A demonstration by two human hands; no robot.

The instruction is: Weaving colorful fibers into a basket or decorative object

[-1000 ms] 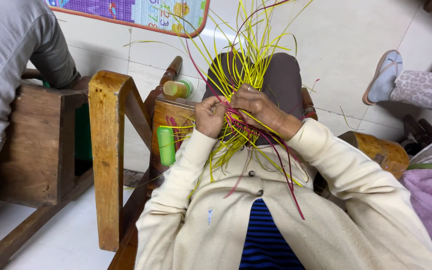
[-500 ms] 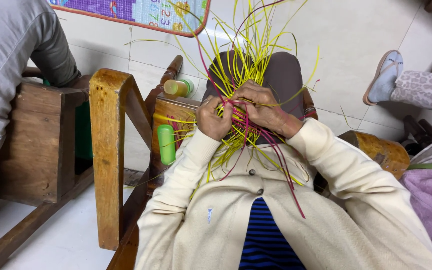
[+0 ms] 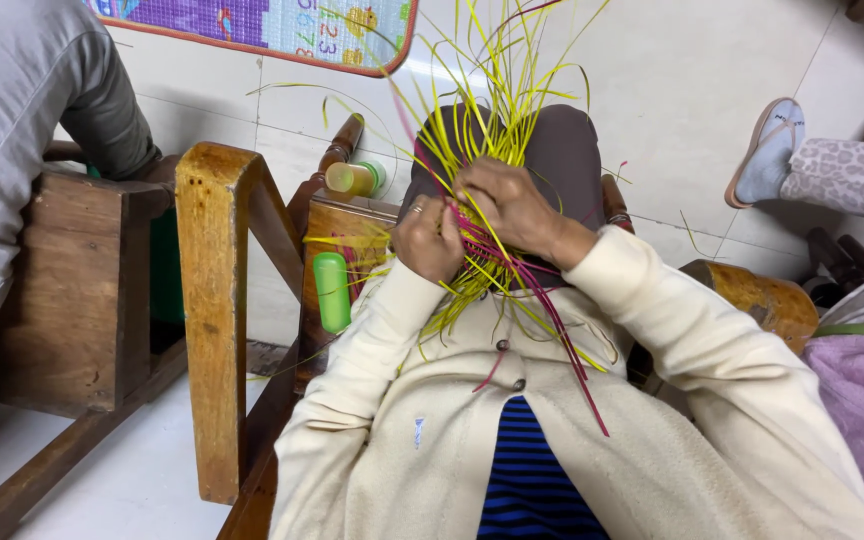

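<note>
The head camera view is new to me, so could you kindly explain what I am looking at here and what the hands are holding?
The picture comes from a camera worn on a person's head, looking down at their own lap, so the cream sleeves at the bottom belong to the wearer. There is no machine here, only two bare hands. The left hand and the right hand meet in the middle and both grip a bundle of thin yellow strips, which fan upward, with a few dark red strips trailing down over the cream cardigan. To the left stands a wooden chair frame, with a green tube and a small yellow bottle beside it. Other people sit nearby: a grey sleeve at the left and a slippered foot at the right, on a pale tiled floor.
</note>
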